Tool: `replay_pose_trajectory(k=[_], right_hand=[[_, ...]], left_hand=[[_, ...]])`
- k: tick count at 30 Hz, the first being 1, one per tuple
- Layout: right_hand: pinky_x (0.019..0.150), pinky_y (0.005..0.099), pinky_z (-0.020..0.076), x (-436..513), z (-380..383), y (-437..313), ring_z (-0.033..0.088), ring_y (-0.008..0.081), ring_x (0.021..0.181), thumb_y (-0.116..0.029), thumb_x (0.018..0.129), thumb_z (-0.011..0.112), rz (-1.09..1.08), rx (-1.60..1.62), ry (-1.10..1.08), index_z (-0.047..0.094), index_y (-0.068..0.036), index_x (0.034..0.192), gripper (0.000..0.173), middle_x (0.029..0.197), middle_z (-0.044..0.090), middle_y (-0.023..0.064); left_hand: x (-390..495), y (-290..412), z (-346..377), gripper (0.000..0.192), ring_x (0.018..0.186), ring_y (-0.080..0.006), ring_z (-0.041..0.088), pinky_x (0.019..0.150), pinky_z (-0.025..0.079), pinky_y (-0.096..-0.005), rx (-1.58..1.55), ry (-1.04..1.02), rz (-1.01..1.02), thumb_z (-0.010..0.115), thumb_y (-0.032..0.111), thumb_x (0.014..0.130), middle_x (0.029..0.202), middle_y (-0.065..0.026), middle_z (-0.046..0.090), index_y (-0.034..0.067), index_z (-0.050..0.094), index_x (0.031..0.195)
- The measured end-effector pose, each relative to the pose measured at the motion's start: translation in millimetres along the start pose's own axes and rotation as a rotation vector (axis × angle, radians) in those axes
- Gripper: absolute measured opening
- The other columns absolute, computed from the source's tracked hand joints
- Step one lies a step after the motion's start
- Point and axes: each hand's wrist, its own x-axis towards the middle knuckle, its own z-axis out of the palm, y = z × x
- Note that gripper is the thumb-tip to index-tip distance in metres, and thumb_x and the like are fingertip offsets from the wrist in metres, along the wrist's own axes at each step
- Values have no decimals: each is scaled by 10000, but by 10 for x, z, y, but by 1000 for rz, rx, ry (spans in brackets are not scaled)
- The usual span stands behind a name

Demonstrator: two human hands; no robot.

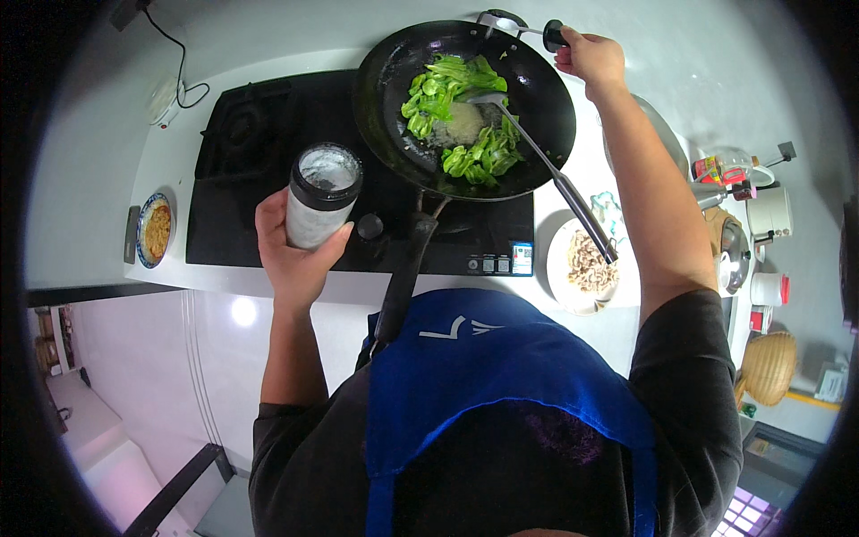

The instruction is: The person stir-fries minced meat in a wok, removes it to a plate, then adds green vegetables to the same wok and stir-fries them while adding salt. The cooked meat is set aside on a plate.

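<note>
My left hand [298, 252] is wrapped around an uncapped jar of white granules [325, 191] with a black collar, above the cooktop. With my right hand [592, 59] I grip a black lid [554, 36] that has a small spoon [513, 27] attached, its bowl over the far rim of the wok. In the black wok [392, 144] lie green leafy pieces [456, 80] around a patch of bubbling liquid [464, 124]. A metal spatula [537, 148] rests in it, its handle reaching over the near right rim.
The wok stands on a black glass gas cooktop [268, 221], its long handle [406, 275] pointing towards my apron. A plate of sliced food [590, 265] is at the right, a patterned dish of yellowish food [157, 230] at the far left. Jars and a kettle-like pot [735, 255] line the right wall.
</note>
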Motion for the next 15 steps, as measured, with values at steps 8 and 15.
replay_pose_trajectory(k=[8,15], right_hand=[[560,280,569,13,25,92,653,186,576,-205,864,630,21,-15,-21,645,94,845,300,707,658,133],[624,295,580,-82,159,-17,637,194,634,-226,859,651,61,40,-110,600,102,962,348,750,627,127]], left_hand=[[24,-1,17,647,973,-168,578,869,441,-298,-9,-12,17,808,105,646,1068,-80,581,58,421,1163],[4,21,-20,638,975,-173,577,872,439,-303,10,-2,49,803,100,650,1062,-86,581,63,420,1160]])
